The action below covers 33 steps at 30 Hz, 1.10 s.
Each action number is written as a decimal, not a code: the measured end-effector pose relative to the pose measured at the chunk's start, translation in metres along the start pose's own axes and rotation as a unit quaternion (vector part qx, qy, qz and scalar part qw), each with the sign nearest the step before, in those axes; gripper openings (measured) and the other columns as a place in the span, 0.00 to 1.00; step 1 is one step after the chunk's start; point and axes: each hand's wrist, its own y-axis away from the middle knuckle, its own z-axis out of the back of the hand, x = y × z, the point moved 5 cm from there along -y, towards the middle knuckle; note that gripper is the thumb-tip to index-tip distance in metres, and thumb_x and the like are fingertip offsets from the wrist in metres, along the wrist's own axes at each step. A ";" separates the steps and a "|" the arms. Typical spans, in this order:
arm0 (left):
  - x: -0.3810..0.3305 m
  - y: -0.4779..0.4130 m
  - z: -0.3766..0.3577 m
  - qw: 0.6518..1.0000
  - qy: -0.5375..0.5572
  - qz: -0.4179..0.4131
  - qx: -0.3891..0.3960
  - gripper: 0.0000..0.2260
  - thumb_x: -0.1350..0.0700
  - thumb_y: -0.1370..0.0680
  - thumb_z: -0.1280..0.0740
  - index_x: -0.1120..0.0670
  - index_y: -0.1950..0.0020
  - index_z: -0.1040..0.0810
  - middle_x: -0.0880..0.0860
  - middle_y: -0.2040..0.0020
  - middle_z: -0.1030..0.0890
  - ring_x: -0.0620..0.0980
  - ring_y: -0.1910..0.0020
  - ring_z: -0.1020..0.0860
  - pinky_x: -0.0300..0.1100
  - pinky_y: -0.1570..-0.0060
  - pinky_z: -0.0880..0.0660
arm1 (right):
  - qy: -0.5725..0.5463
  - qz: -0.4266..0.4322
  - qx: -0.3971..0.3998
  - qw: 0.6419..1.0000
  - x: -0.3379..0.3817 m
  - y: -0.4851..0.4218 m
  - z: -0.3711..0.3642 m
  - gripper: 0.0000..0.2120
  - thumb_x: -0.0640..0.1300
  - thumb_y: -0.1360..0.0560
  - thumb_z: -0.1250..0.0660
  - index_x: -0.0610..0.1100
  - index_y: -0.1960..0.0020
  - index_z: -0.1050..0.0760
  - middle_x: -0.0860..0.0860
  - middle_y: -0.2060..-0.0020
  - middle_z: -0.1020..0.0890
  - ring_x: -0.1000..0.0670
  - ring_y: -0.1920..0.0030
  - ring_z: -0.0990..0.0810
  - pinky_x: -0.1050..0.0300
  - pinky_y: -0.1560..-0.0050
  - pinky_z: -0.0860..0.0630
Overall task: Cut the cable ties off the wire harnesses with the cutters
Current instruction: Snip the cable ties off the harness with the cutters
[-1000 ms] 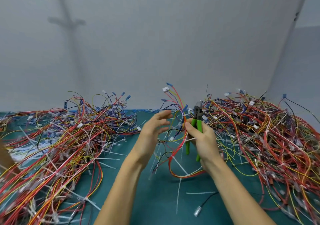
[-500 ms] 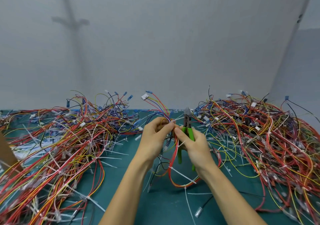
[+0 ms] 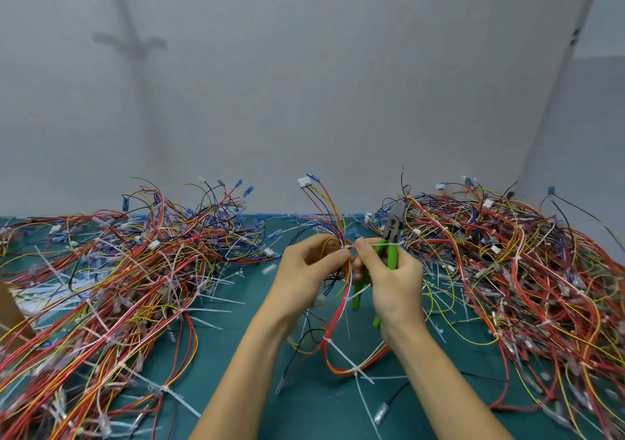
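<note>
My left hand (image 3: 306, 270) grips a wire harness (image 3: 333, 307) of red, yellow and blue wires in the middle of the green mat. Its connectors stick up above my fingers. My right hand (image 3: 392, 282) holds the green-handled cutters (image 3: 389, 253) upright, jaws pointing up, while its thumb and forefinger pinch a white cable tie (image 3: 351, 246) on the harness right beside my left fingertips. More white ties (image 3: 355, 368) wrap the harness loop that hangs below onto the mat.
A big pile of tied harnesses (image 3: 111, 287) covers the mat on the left, another pile (image 3: 527, 270) on the right. Cut white ties (image 3: 216, 301) lie scattered between them on the green mat (image 3: 304, 409). A grey wall rises behind.
My left hand went from open beside the harness to gripping it. Both hands came together at the tie, and the cutters shifted slightly left with my right hand.
</note>
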 end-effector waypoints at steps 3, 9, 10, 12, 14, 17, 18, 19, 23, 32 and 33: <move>0.005 0.000 -0.002 0.999 0.048 0.021 0.011 0.06 0.57 0.21 0.33 0.56 0.56 0.19 0.55 0.59 0.17 0.52 0.57 0.19 0.50 0.45 0.22 | -0.018 -0.038 -0.004 0.999 -0.004 -0.001 0.001 0.06 0.40 0.24 0.30 0.42 0.60 0.20 0.51 0.73 0.20 0.54 0.73 0.24 0.62 0.70 0.24; 0.011 -0.001 -0.002 0.995 0.084 0.048 0.027 0.06 0.60 0.21 0.34 0.60 0.54 0.19 0.56 0.58 0.16 0.52 0.58 0.18 0.43 0.50 0.21 | -0.011 -0.058 -0.027 0.998 -0.009 0.000 0.001 0.07 0.40 0.24 0.29 0.43 0.61 0.20 0.51 0.73 0.20 0.54 0.72 0.23 0.61 0.70 0.23; 0.011 -0.001 -0.002 0.995 0.081 0.047 0.017 0.06 0.60 0.21 0.34 0.62 0.54 0.19 0.55 0.59 0.16 0.51 0.59 0.18 0.41 0.52 0.22 | -0.014 -0.056 -0.018 0.998 -0.008 0.000 0.000 0.07 0.40 0.24 0.30 0.42 0.61 0.21 0.51 0.74 0.21 0.54 0.73 0.24 0.61 0.70 0.23; 0.010 -0.001 0.003 0.997 0.059 0.036 -0.022 0.07 0.61 0.21 0.33 0.63 0.54 0.19 0.54 0.62 0.16 0.47 0.62 0.19 0.36 0.57 0.23 | -0.010 -0.055 0.004 0.998 -0.004 0.001 -0.001 0.09 0.43 0.23 0.30 0.41 0.60 0.22 0.52 0.74 0.22 0.55 0.73 0.25 0.62 0.70 0.24; 0.007 -0.002 0.009 0.997 0.031 0.017 -0.066 0.06 0.61 0.22 0.32 0.64 0.55 0.19 0.56 0.62 0.16 0.45 0.63 0.19 0.34 0.60 0.24 | 0.000 -0.079 0.030 0.996 -0.004 0.001 -0.002 0.15 0.50 0.22 0.34 0.39 0.58 0.23 0.50 0.72 0.23 0.53 0.72 0.25 0.60 0.70 0.24; 0.003 -0.002 0.017 0.993 0.003 0.002 -0.121 0.06 0.61 0.23 0.31 0.64 0.57 0.19 0.59 0.61 0.15 0.48 0.62 0.18 0.39 0.56 0.21 | 0.041 -0.118 0.078 0.989 -0.010 0.001 -0.001 0.25 0.56 0.17 0.47 0.37 0.55 0.23 0.47 0.71 0.23 0.50 0.71 0.26 0.53 0.67 0.26; 0.003 -0.002 0.019 0.991 -0.004 0.001 -0.135 0.06 0.61 0.23 0.31 0.64 0.57 0.19 0.58 0.61 0.15 0.49 0.62 0.18 0.41 0.54 0.21 | 0.078 -0.115 0.093 0.986 -0.012 0.001 0.000 0.26 0.55 0.17 0.50 0.37 0.55 0.23 0.47 0.70 0.23 0.50 0.70 0.27 0.52 0.66 0.28; 0.002 -0.001 0.020 0.989 -0.011 -0.001 -0.145 0.06 0.61 0.23 0.31 0.63 0.57 0.18 0.58 0.61 0.15 0.49 0.61 0.17 0.43 0.53 0.21 | 0.130 -0.104 0.107 0.980 -0.013 0.002 0.002 0.26 0.54 0.16 0.51 0.38 0.56 0.22 0.47 0.70 0.23 0.50 0.70 0.27 0.52 0.65 0.28; 0.002 -0.001 0.024 0.984 -0.045 -0.009 -0.171 0.06 0.58 0.23 0.31 0.55 0.59 0.17 0.53 0.62 0.15 0.50 0.60 0.17 0.48 0.51 0.21 | 0.325 -0.044 0.153 0.932 -0.017 0.004 0.008 0.22 0.53 0.16 0.49 0.46 0.60 0.22 0.49 0.69 0.20 0.54 0.68 0.24 0.52 0.59 0.27; -0.001 -0.001 0.020 0.979 -0.125 -0.030 -0.157 0.08 0.54 0.22 0.32 0.52 0.61 0.19 0.50 0.66 0.18 0.44 0.65 0.22 0.46 0.57 0.23 | 0.414 0.071 0.173 0.891 -0.010 0.011 0.002 0.17 0.54 0.17 0.50 0.54 0.59 0.28 0.60 0.68 0.26 0.62 0.64 0.27 0.69 0.62 0.35; -0.002 -0.001 0.019 0.979 -0.131 -0.031 -0.154 0.08 0.54 0.22 0.32 0.52 0.60 0.19 0.49 0.66 0.18 0.43 0.66 0.22 0.44 0.58 0.24 | 0.414 0.078 0.169 0.891 -0.009 0.011 0.002 0.17 0.53 0.17 0.50 0.54 0.60 0.28 0.60 0.68 0.26 0.62 0.64 0.27 0.69 0.62 0.35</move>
